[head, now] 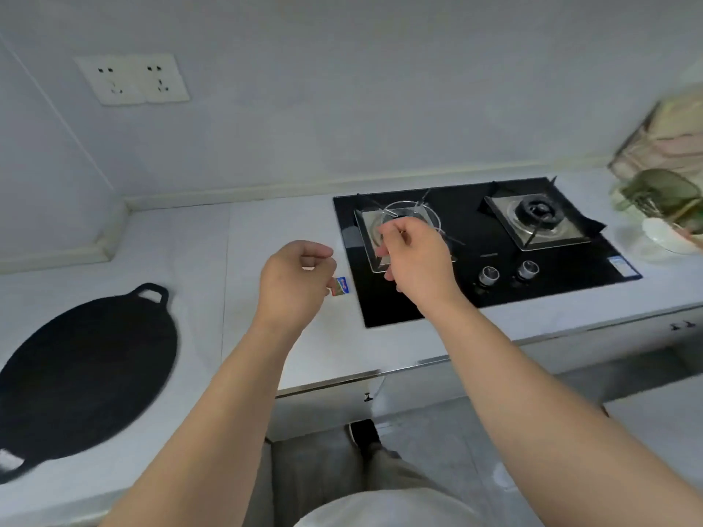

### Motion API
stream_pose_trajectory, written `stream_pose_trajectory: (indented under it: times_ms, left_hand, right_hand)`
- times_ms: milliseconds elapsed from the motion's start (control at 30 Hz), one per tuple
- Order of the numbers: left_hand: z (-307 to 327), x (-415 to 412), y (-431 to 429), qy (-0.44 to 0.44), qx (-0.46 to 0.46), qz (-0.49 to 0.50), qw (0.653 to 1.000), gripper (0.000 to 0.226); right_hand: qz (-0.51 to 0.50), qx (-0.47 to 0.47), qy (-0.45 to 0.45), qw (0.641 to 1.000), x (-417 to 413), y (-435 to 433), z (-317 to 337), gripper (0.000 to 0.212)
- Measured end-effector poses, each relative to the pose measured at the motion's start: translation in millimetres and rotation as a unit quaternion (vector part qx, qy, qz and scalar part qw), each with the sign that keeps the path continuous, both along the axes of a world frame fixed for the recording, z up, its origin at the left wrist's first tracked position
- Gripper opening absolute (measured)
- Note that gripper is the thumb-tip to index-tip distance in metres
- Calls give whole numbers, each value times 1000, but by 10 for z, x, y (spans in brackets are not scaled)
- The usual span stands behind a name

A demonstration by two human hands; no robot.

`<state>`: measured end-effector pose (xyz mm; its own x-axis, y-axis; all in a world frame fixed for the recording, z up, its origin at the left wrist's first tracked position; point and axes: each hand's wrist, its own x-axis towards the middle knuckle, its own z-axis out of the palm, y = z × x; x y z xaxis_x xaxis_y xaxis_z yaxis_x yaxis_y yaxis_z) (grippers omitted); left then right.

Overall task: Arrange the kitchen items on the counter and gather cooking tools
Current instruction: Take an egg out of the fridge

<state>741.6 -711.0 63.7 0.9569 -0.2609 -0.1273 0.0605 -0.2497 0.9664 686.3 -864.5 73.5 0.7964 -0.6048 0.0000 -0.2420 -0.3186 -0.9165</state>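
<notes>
Head | left hand (296, 283) | right hand (414, 260) | pan (87, 374) 1 | burners (536, 213) 2 | knobs (489, 275) 2

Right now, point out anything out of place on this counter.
A small colourful packet sits on the counter by the stove's front-left corner, at the left hand. Only the left burner carries a wire ring; it looks off-centre.
</notes>
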Motion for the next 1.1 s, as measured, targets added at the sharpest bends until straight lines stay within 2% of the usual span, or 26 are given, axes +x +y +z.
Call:
stream_pose_trajectory:
  times_ms: [233,433,633,867,1100]
  left_hand:
    - [712,-342,-597,-66,-63,-100,991,12]
    - [1043,-896,-1383,-92,-89,-229,965,11]
    - [1296,-1457,-2182,-135,-117,-325,929,12]
    - [1310,-2127,-3089,-121,-109,-404,900,11]
    - [1315,-2917,-4142,-189,-60,-431,880,10]
  right_hand:
    - [-134,22,-53,989,-899,-344,681,18]
    - [-283,27,-97,954,-1728,-870,996,21]
    - [-382,18,-139,913,-2402,-1327,1235,22]
    - [-453,8,-163,876,-3184,-2055,1219,23]
    - [-476,32,-189,858,-3958,-3120,1128,21]
